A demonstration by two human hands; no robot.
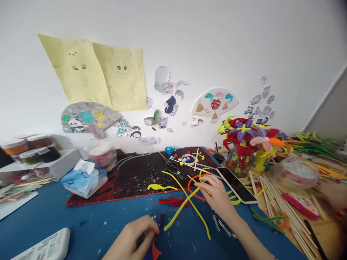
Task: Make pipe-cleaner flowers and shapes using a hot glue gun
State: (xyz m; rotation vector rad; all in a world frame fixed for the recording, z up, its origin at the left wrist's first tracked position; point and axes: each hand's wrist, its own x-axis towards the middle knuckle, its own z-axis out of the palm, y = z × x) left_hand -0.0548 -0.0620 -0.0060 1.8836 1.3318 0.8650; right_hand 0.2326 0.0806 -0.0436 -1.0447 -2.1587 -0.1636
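My left hand (137, 234), low in the middle, has its fingers curled around something dark blue and orange that is mostly hidden. Further right, my right hand (214, 189) pinches a yellow pipe cleaner (180, 209) near its upper end. A second yellow pipe cleaner (200, 216) crosses it on the blue table surface. Red pipe cleaners (173, 201) lie in a bundle between the hands. A twisted yellow piece (155, 186) rests on the dark mat, and an orange loop (191, 180) is beside my right fingers.
Black scissors (170, 165) and pompoms lie on the dark mat (130, 177). A phone (237, 185), wooden sticks (282, 216) and a pipe-cleaner bouquet (245, 141) stand or lie at right. Tissues (84, 178) and a white case (46, 247) are left. Another person's hand (333, 193) shows far right.
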